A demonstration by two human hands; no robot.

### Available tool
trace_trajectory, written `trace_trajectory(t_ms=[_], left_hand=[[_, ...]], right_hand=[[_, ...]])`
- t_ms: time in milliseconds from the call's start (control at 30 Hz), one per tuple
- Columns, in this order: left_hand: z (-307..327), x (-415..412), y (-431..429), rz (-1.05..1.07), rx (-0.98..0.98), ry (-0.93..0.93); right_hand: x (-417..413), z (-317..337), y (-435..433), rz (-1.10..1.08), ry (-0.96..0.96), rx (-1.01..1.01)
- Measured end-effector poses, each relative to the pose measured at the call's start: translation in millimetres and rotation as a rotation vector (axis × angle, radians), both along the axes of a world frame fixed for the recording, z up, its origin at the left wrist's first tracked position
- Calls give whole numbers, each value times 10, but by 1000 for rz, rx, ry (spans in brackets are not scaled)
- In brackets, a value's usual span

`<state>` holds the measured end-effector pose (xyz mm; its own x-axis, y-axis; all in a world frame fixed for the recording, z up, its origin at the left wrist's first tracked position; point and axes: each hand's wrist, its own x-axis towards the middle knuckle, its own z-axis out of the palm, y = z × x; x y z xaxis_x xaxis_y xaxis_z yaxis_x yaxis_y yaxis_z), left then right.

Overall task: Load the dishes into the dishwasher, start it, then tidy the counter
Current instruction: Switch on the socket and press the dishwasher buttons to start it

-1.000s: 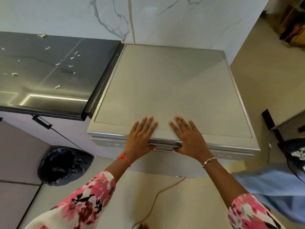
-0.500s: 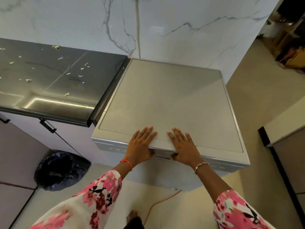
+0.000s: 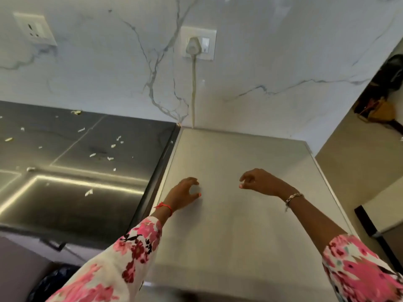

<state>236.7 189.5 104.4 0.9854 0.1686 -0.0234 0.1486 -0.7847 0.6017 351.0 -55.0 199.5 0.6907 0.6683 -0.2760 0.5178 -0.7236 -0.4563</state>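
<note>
My left hand (image 3: pixel 184 194) and my right hand (image 3: pixel 259 182) are both over the flat, matt silver-grey top of the dishwasher (image 3: pixel 239 236). The dishwasher stands against the white marble wall with grey veins (image 3: pixel 109 73), and its left edge is just beside the dark, glossy stone counter (image 3: pixel 65 203). The fingers of both hands are loosely curled, with the thumbs towards each other, and they hold nothing. The two hands are apart, with bare metal between them. I cannot tell if the fingertips touch the surface or are a little above it.

On my left wrist is a thin red thread (image 3: pixel 163 207), and on my right wrist a small metal chain bracelet (image 3: pixel 293 198). Both sleeves are white with pink flowers.

Small white food scraps (image 3: pixel 88 192) lie scattered on the counter. A white plug (image 3: pixel 192 46) sits in the wall socket above the dishwasher, and its pale cord (image 3: pixel 193 90) hangs down behind the back edge. A second white socket (image 3: pixel 35 29) is further left on the wall.
</note>
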Motion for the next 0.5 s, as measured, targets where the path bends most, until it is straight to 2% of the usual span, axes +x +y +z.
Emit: trace_trajectory(t_ms=[200,267,367,500], left_hand=[[-106,781,652,-9,2,92],[-110,988,771,5,-33,58],[-156,1245,844,74,-44,-25],[-264,1593,921,137,41,-108]], right_hand=[[870,462,854,-53,-270,291],[1145,621,1123,-45,-377,349],[1444,923,1492,-35,-522,375],[1754,1210,1936,11,-750,328]])
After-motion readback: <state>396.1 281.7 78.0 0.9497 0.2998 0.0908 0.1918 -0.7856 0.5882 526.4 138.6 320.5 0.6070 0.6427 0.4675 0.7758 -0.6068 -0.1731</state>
